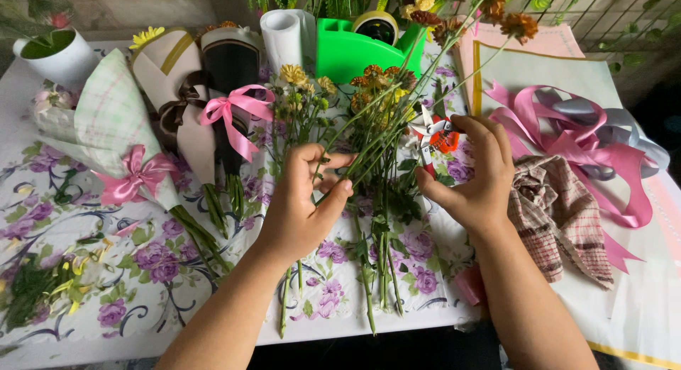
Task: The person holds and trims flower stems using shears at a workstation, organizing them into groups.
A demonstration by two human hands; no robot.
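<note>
Over a tabletop spread with a purple-flowered cloth, two bare hands work with cut flowers, seen from above. The left hand is curled around a bunch of long green stems, thumb and fingers pinching them near the middle, with orange and yellow blooms fanning away toward the far side. The right hand is wrapped around a small pair of pruning shears with red-orange handles, the blades held just beside the stems; whether they are biting a stem cannot be told. More loose stems lie flat under the hands, their cut ends reaching the near edge. To the left rest three finished bouquets wrapped in paper, two tied with pink bows and one with brown, so part of the work looks done. The held bunch is still unwrapped and untied. Pink and grey ribbon lies loose on the right beside a checked cloth and sheets of wrapping paper. Leaf trimmings are scattered at the near left, and a green tape dispenser stands at the back.
</note>
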